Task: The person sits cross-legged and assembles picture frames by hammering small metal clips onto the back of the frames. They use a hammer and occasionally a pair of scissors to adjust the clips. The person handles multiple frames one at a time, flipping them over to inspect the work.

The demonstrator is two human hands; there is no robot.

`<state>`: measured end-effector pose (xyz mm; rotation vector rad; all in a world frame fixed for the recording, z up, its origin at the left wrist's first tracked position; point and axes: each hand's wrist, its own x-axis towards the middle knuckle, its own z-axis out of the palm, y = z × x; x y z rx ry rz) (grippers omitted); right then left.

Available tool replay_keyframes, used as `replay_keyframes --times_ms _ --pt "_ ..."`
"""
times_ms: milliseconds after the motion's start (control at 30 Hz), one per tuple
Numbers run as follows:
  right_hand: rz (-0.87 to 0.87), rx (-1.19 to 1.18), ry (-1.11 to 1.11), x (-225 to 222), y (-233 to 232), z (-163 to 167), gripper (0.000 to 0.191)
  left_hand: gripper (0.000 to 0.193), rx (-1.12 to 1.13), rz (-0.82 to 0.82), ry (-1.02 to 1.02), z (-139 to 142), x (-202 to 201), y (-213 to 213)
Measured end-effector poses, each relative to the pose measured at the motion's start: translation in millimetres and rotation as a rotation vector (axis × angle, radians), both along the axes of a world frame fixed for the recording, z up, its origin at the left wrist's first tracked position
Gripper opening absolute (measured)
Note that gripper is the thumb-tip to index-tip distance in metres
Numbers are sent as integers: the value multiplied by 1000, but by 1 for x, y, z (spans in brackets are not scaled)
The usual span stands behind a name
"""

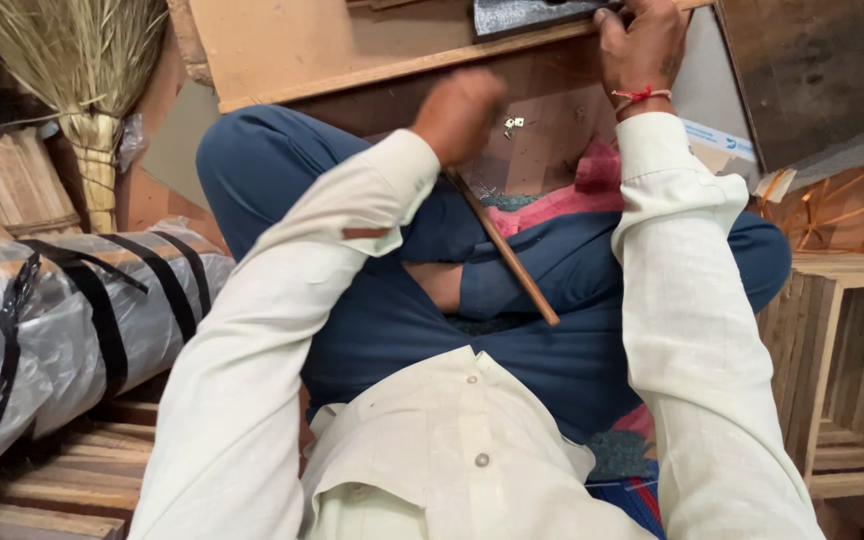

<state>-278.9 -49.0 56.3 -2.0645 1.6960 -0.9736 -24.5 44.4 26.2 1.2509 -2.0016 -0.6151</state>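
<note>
At the far edge of the crossed legs, just in front of the body: a light wooden board (302, 45), with its lower rim turned toward the knees. On the far right of that rim, the right hand (642, 45), fingers curled over the edge and pressed down on a grey metal plate (527, 12), probably to keep plate and board from sliding. Around its wrist, a red thread (640, 95).

To the left and a little nearer, the left hand (460, 115), blurred, closed in a fist around the top of a thin wooden handle (507, 255). Far end of the handle hidden by the fist, so impossible to tell which tool. Handle slanting to the near right over the blue trousers (382, 300), apparently held raised above the work.

Between the two hands, on the brown surface below the board, a small metal bracket (514, 124), within easy reach. Just right of it, a pink cloth (592, 185) on the lap.

At the far left, a straw broom (82, 80); nearer on the left, a plastic-wrapped bundle (52, 310) with black straps; on the right, a wooden crate (842, 370).
</note>
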Motion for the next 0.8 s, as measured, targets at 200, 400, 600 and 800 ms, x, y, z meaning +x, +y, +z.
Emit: replay_keyframes --times_ms 200,400,600,800 --pt "27 -162 58 -4 1 -10 23 5 175 -281 -408 -28 -24 12" --pt "-70 45 39 -3 2 -12 30 7 75 -557 -364 -52 -51 20" --pt "25 -108 59 3 5 4 28 8 80 -672 -501 -72 -65 13" --pt "1 -39 -17 12 6 15 46 11 -54 -635 -609 -81 -66 12"
